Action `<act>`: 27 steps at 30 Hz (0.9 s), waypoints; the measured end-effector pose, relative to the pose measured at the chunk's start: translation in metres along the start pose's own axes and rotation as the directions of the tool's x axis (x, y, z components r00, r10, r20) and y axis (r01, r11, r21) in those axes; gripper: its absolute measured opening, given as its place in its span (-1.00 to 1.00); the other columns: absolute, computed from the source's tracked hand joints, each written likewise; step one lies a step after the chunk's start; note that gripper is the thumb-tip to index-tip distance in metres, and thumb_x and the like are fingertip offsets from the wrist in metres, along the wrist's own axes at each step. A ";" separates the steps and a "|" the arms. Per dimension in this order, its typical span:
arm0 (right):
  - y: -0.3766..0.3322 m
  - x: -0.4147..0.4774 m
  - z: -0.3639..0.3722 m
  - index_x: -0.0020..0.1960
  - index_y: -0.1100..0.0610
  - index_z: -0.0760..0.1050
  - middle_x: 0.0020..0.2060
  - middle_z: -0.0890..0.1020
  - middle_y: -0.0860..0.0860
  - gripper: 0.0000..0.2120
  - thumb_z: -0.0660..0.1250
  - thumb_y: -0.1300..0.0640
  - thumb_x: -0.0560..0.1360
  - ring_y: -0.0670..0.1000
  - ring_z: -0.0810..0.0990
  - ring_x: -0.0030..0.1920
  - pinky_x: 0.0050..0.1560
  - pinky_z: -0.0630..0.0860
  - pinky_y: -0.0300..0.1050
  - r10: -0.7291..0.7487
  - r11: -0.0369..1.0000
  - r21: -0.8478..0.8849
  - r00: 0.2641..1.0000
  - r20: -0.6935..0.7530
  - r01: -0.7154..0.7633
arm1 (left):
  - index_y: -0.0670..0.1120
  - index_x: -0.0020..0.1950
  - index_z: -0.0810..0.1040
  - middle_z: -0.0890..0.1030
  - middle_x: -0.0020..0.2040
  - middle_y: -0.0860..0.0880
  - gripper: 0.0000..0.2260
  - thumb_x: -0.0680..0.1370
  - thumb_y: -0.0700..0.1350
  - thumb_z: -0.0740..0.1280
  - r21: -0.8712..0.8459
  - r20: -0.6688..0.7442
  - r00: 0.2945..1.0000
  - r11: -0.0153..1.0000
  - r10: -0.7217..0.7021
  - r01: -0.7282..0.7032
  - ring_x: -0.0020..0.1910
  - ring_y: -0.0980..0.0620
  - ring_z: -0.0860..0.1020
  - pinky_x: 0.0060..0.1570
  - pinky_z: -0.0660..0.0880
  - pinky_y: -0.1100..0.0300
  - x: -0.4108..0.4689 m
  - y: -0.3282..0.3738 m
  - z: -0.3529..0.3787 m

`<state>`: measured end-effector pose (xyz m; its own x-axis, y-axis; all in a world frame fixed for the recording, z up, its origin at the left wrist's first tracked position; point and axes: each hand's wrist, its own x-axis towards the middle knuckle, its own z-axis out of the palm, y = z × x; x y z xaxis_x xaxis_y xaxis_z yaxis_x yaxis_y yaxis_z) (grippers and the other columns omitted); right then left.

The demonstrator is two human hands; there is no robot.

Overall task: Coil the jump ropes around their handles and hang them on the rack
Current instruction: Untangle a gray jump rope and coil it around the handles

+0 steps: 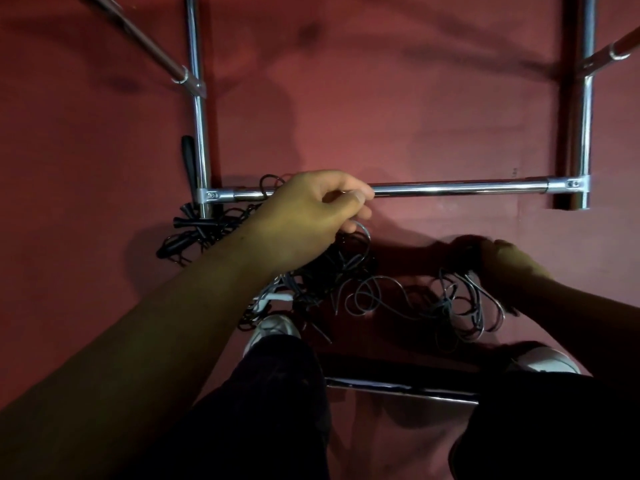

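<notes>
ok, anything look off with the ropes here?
Yes. The ropes lie in one tangled heap on the floor by the shoes; the left hand and right hand each hold strands. A second bunch is snarled round the foot of the rack, left side.

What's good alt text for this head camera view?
Seen from above, a person's left hand pinches a thin grey rope beside a chrome rack bar, the right hand grips a looped bundle; tangled black ropes lie on the red floor.

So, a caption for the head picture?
Left hand pinches a jump rope cord beside the rack bar; right hand grips coils.
</notes>
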<state>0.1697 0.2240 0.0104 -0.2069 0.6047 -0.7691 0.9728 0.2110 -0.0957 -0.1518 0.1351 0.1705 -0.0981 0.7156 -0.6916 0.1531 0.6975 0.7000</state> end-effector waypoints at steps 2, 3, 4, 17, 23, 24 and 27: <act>-0.007 -0.003 -0.002 0.25 0.39 0.45 0.06 0.62 0.41 -0.60 0.23 0.04 0.64 0.38 0.63 0.03 -0.07 0.48 0.05 0.017 0.996 0.088 1.000 0.004 -0.017 | 0.04 0.17 0.64 0.73 -0.01 0.08 -0.82 0.70 -0.10 0.25 0.022 -0.008 1.000 1.000 -0.010 0.011 -0.09 0.18 0.68 -0.10 0.57 0.33 0.001 -0.002 -0.001; -0.013 -0.006 -0.007 0.20 0.39 0.44 0.01 0.62 0.40 -0.62 0.27 0.05 0.64 0.38 0.62 -0.01 -0.11 0.46 0.07 0.018 0.993 0.121 1.000 0.000 -0.018 | 0.04 0.17 0.65 0.73 0.00 0.08 -0.82 0.70 -0.10 0.25 0.027 -0.015 1.000 1.000 -0.016 0.016 -0.07 0.17 0.68 -0.11 0.57 0.35 0.000 -0.002 -0.002; -0.022 -0.010 -0.016 0.15 0.35 0.45 -0.04 0.61 0.36 -0.66 0.30 0.04 0.64 0.36 0.62 -0.03 -0.13 0.42 0.04 0.029 0.987 0.158 1.000 -0.003 -0.028 | 0.05 0.17 0.65 0.73 0.00 0.09 -0.82 0.69 -0.09 0.26 0.032 -0.023 0.999 0.999 -0.023 0.023 -0.07 0.17 0.68 -0.11 0.57 0.34 -0.001 -0.001 -0.004; -0.107 -0.158 -0.198 -0.17 0.17 0.48 -0.38 0.49 0.00 -0.83 0.29 0.24 0.61 -0.17 0.43 -0.48 -0.32 0.45 -0.27 -0.248 0.753 0.607 0.964 -0.097 0.255 | 0.10 0.13 0.64 0.73 -0.01 0.15 -0.83 0.68 -0.08 0.26 0.210 -0.071 0.976 0.960 0.206 -0.187 -0.06 0.21 0.68 0.07 0.59 0.13 -0.088 0.130 -0.048; -0.115 -0.268 -0.243 -0.16 0.12 0.45 -0.34 0.42 0.04 -0.85 0.25 0.30 0.56 -0.04 0.35 -0.34 -0.30 0.30 -0.15 -0.294 0.596 0.732 0.938 -0.184 0.331 | 0.05 0.11 0.66 0.74 -0.02 0.12 -0.85 0.68 -0.08 0.29 0.280 -0.136 0.908 0.895 0.395 -0.348 -0.11 0.21 0.65 -0.04 0.56 0.18 -0.184 0.208 -0.060; -0.115 -0.282 -0.246 -0.19 0.10 0.44 -0.37 0.42 0.01 -0.81 0.24 0.30 0.56 -0.03 0.33 -0.35 -0.31 0.27 -0.13 -0.302 0.571 0.746 0.933 -0.197 0.342 | 0.04 0.10 0.66 0.74 -0.02 0.11 -0.85 0.68 -0.08 0.29 0.284 -0.137 0.900 0.887 0.413 -0.364 -0.11 0.20 0.65 -0.04 0.56 0.17 -0.198 0.216 -0.057; -0.117 -0.324 -0.258 -0.26 0.10 0.39 -0.47 0.41 -0.02 -0.74 0.24 0.29 0.59 -0.07 0.31 -0.45 -0.41 0.28 -0.19 -0.338 0.475 0.792 0.911 -0.238 0.383 | 0.02 0.10 0.66 0.74 -0.04 0.10 -0.85 0.68 -0.09 0.29 0.276 -0.123 0.863 0.852 0.490 -0.445 -0.12 0.20 0.66 -0.05 0.56 0.20 -0.238 0.238 -0.038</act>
<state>0.0961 0.2016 0.4334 -0.5423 0.6617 -0.5178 0.4653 -0.2765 -0.8408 -0.1291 0.1325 0.5082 -0.1308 0.9640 -0.2315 0.4457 0.2657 0.8548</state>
